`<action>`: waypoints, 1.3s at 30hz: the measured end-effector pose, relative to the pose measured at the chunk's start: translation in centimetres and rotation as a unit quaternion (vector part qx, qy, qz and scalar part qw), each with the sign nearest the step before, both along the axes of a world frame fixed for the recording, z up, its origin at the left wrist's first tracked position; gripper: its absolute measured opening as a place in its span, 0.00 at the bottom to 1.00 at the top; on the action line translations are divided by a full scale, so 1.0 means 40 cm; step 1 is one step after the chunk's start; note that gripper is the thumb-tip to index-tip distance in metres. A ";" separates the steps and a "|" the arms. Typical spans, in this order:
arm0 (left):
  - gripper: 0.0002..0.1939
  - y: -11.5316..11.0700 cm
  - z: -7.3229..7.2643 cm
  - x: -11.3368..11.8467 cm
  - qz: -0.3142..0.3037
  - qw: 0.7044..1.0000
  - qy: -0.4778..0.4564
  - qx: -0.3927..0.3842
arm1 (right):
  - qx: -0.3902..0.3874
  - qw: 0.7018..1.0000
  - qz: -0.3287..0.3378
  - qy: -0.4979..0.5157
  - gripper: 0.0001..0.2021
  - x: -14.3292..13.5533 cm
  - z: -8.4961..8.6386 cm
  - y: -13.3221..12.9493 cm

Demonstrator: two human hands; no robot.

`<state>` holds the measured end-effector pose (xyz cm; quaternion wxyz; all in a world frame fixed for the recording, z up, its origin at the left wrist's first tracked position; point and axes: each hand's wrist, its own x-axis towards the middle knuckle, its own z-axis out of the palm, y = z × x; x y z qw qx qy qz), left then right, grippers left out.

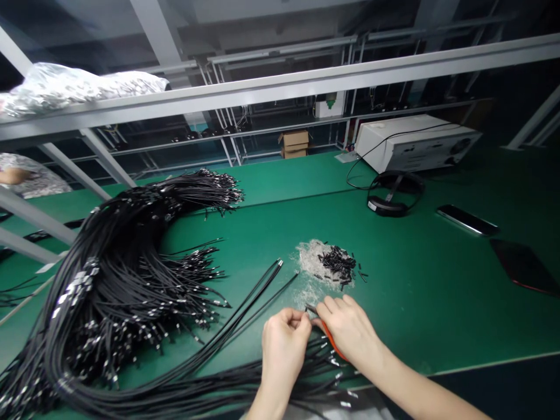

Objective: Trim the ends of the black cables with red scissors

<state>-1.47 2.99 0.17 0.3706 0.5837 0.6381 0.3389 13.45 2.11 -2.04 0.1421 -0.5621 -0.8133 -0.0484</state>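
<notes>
Thumb and fingertips of my left hand are pinched together on what looks like a black cable end, mostly hidden by the fingers. Just to its right, my right hand is wrapped round hand cutters with orange-red handles. The dark jaws point left and meet the left fingertips. Under both hands runs a bundle of black cables with pale ends. Beyond the fingers lies a pile of short black tube pieces, beside pale, fine scraps.
A large heap of black cables covers the green table's left side. A black headset, white box-shaped device, phone and dark flat object occupy the right. A metal rail crosses above, holding plastic bags.
</notes>
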 end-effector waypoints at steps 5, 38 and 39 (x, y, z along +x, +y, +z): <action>0.13 -0.001 -0.003 0.001 -0.001 1.000 0.001 0.005 | -0.015 0.999 0.020 -0.020 0.06 0.010 0.014 0.004; 0.09 -0.036 0.022 -0.011 -0.052 0.977 0.104 0.180 | -0.174 0.721 -0.083 0.666 0.15 -0.063 0.004 -0.005; 0.09 -0.036 0.023 -0.009 -0.053 0.976 0.106 0.181 | -0.162 0.722 -0.079 0.668 0.15 -0.065 0.005 -0.006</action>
